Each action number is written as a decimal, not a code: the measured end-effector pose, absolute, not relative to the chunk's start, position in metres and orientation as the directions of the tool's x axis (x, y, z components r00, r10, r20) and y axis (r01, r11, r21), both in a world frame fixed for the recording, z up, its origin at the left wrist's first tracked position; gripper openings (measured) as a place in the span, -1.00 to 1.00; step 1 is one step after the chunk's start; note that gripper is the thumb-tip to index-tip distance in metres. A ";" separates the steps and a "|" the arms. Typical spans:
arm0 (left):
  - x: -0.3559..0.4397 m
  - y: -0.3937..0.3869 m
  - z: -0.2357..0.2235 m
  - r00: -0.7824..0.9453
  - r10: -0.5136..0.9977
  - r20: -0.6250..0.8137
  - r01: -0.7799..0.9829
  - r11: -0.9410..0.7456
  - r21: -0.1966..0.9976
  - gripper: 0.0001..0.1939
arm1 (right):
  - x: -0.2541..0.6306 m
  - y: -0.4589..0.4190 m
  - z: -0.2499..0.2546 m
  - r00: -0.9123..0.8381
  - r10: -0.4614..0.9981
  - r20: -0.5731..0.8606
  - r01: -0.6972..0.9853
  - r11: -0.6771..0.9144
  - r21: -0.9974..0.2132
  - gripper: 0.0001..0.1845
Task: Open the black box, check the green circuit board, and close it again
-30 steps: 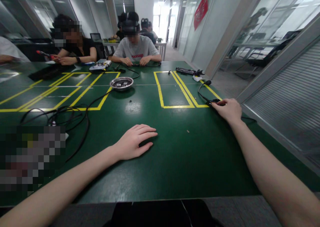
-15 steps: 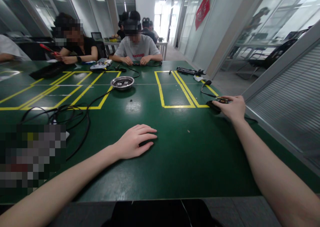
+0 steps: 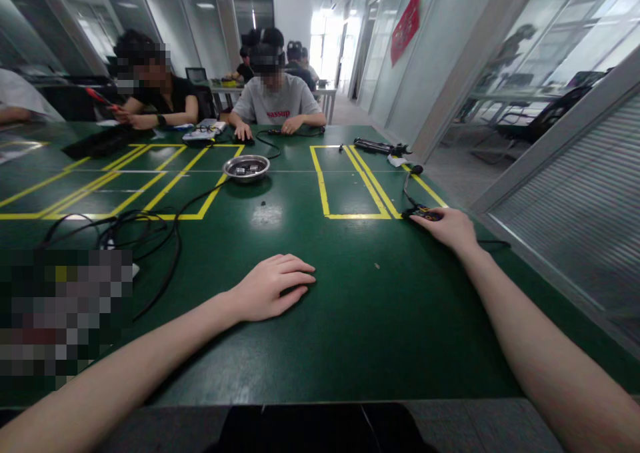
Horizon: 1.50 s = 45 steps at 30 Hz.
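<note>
At the right side of the green table [image 3: 340, 346], my right hand [image 3: 454, 229] is closed around a small dark device [image 3: 420, 212] with yellow-orange details on top. The device lies low at the table top, and its underside is hidden. Just beyond it rises a black cord with a rounded black end [image 3: 417, 170]. Another stretch of black cord [image 3: 495, 242] shows right of my wrist. My left hand [image 3: 277, 286] rests palm down in the middle of the table, its fingers stretched out and holding nothing.
A steel bowl [image 3: 247, 168] holds several small metal parts. Black cables [image 3: 175, 240] coil at the left beside a blurred-out area. Yellow tape [image 3: 324, 193] marks rectangles. A folded black tripod-like item [image 3: 380, 147] lies at the far right. People [image 3: 277, 100] sit across the table.
My right hand has shifted slightly left and lower with the dark device. My left hand stays where it was. Across the table, a person's hand has moved left onto a dark object.
</note>
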<state>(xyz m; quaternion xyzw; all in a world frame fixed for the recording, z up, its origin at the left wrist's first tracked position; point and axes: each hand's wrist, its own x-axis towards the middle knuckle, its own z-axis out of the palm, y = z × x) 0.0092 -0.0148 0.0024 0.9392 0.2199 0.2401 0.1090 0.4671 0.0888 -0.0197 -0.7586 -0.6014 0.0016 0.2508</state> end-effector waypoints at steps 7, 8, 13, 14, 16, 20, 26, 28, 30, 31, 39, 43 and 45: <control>0.009 -0.014 0.003 0.761 0.491 0.423 0.385 -0.868 0.314 -0.72 | 0.358 0.054 -0.001 -0.215 0.946 0.242 0.852 0.303 -0.427 -0.39; 0.009 -0.015 0.003 0.752 0.495 0.435 0.395 -0.867 0.304 -0.69 | 0.340 0.044 0.001 -0.331 0.913 0.238 0.800 0.405 -0.442 -0.39; 0.012 -0.019 0.006 0.709 0.502 0.496 0.445 -0.863 0.238 -0.63 | 0.269 -0.007 0.005 -0.761 0.631 0.150 0.486 0.708 -0.513 -0.33; 0.013 -0.020 0.006 0.706 0.504 0.498 0.453 -0.861 0.229 -0.64 | 0.263 -0.013 0.005 -0.778 0.610 0.148 0.470 0.722 -0.507 -0.35; 0.015 -0.021 0.007 0.702 0.513 0.494 0.467 -0.855 0.224 -0.66 | 0.257 -0.018 0.004 -0.780 0.605 0.156 0.468 0.731 -0.496 -0.43; 0.018 -0.021 0.007 0.719 0.538 0.439 0.456 -0.843 0.287 -0.73 | 0.265 -0.016 0.005 -0.772 0.603 0.201 0.441 0.736 -0.514 -0.58; 0.016 -0.025 0.005 0.711 0.591 0.382 0.475 -0.804 0.358 -0.76 | 0.277 -0.008 0.009 -0.753 0.615 0.234 0.496 0.765 -0.411 -0.50; 0.015 -0.026 0.004 0.689 0.615 0.383 0.497 -0.786 0.369 -0.81 | 0.276 -0.007 0.009 -0.735 0.630 0.252 0.532 0.766 -0.362 -0.44; 0.015 -0.025 0.003 0.673 0.632 0.384 0.510 -0.773 0.378 -0.82 | 0.273 -0.008 0.008 -0.713 0.647 0.269 0.570 0.759 -0.314 -0.40; 0.015 -0.025 0.003 0.669 0.636 0.386 0.514 -0.770 0.378 -0.81 | 0.271 -0.009 0.007 -0.700 0.659 0.274 0.592 0.751 -0.292 -0.39; 0.015 -0.026 0.004 0.600 0.700 0.387 0.540 -0.712 0.449 -0.79 | 0.262 -0.014 0.001 -0.624 0.733 0.270 0.674 0.680 -0.290 -0.28; 0.012 -0.021 0.004 0.587 0.726 0.358 0.573 -0.685 0.450 -0.78 | 0.266 -0.013 0.000 -0.613 0.746 0.260 0.681 0.666 -0.306 -0.23; 0.011 -0.016 0.003 0.598 0.736 0.316 0.600 -0.673 0.432 -0.76 | 0.267 -0.012 -0.001 -0.628 0.733 0.260 0.658 0.679 -0.326 -0.23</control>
